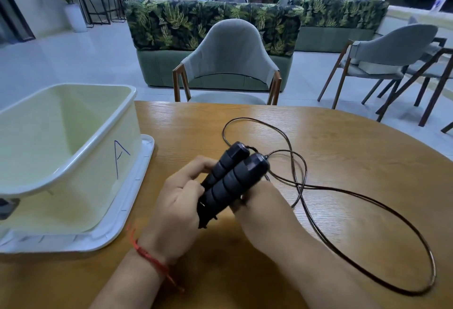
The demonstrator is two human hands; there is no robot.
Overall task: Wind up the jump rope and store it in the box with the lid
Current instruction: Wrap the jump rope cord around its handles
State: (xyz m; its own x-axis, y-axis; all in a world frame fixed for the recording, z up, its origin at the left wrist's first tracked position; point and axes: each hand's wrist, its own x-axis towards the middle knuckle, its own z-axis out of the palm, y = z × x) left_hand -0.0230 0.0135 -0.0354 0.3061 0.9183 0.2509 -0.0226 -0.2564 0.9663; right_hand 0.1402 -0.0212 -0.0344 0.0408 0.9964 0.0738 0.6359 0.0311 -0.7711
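Two black ribbed jump rope handles [230,179] are held side by side, tips pointing up and away, above the wooden table [343,142]. My left hand [176,208] grips them from the left, and my right hand [264,213] grips them from the right and below. The thin dark rope [392,213] runs from the handle tips and lies in loose crossing loops on the table to the right. A pale open box [81,154] marked with a blue "A" stands at the left, resting on its white lid [127,201].
A grey chair [228,63] stands at the table's far edge. Behind it is a leaf-patterned sofa [213,24] with two people seated facing away. More chairs [392,56] stand at the right.
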